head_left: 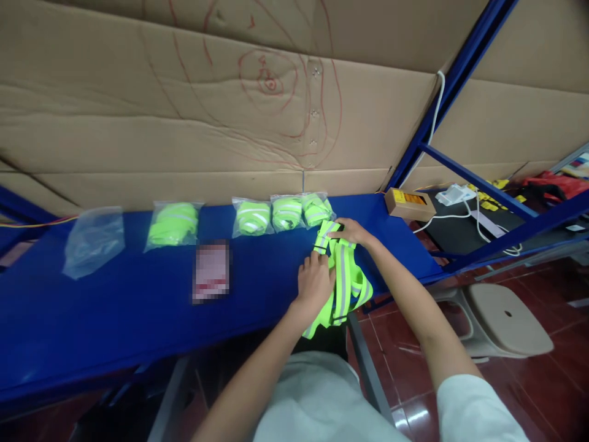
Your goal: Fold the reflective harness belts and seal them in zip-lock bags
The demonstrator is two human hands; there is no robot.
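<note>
A neon-yellow reflective strap harness (pixel 343 276) with grey stripes and black buckles lies loosely bunched at the table's front edge, part of it hanging over. My left hand (pixel 316 279) is closed on its upper left bands, fingers curled over the strap. Just beyond, my right hand (pixel 352 232) pinches the far end of the same harness. Behind my hands sit rolled neon bundles in clear bags: one bundle (pixel 317 209) closest, another bundle (pixel 287 213) beside it, and a third bundle (pixel 253 218) to the left.
Further left on the blue table (pixel 115 313) are another bagged bundle (pixel 173 224), a clear plastic bag (pixel 94 241) and a blurred-out card (pixel 211 271). A cardboard box (pixel 409 204) stands at the right end by a blue metal post (pixel 455 80). A beige stool (pixel 506 319) is at right.
</note>
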